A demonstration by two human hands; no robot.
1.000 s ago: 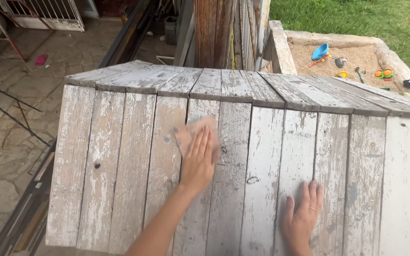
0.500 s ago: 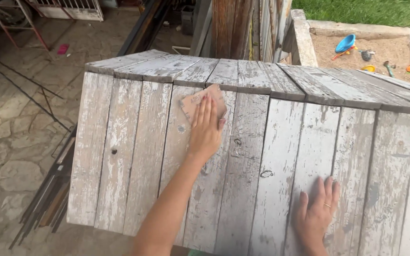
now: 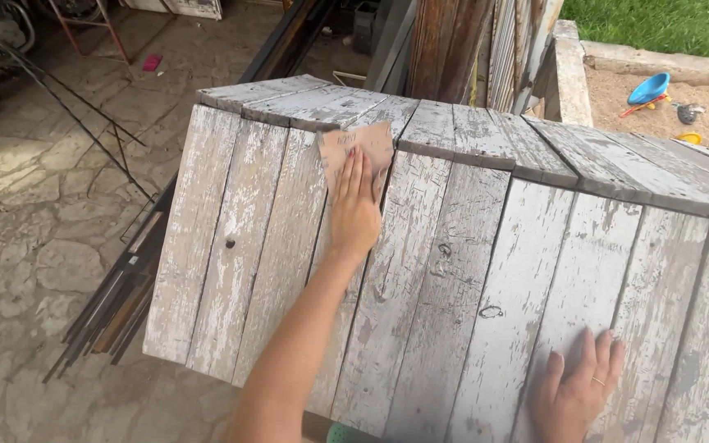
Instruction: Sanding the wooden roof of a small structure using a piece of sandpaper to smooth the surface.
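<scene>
A weathered structure of grey planks with flaking white paint (image 3: 453, 271) slopes toward me and fills most of the head view. My left hand (image 3: 354, 209) lies flat, fingers together, pressing a tan sheet of sandpaper (image 3: 346, 143) onto a plank just under the overlapping upper row of boards (image 3: 486, 131). The lower half of the sheet is hidden beneath my fingers. At the bottom right, my right hand (image 3: 576, 394), wearing a ring, rests palm down with fingers spread on the planks and holds nothing.
Stone paving (image 3: 34, 213) lies far below on the left, with a bundle of metal bars (image 3: 116, 303) beside the planks' left edge. Dark wooden posts (image 3: 445, 49) rise behind. A sandbox (image 3: 699, 111) with a blue toy (image 3: 648, 89) and grass (image 3: 658, 20) are at the top right.
My left hand has slid the sandpaper up the planks to the overlapping upper row. The view has swung left, so my right hand sits lower and further right.
</scene>
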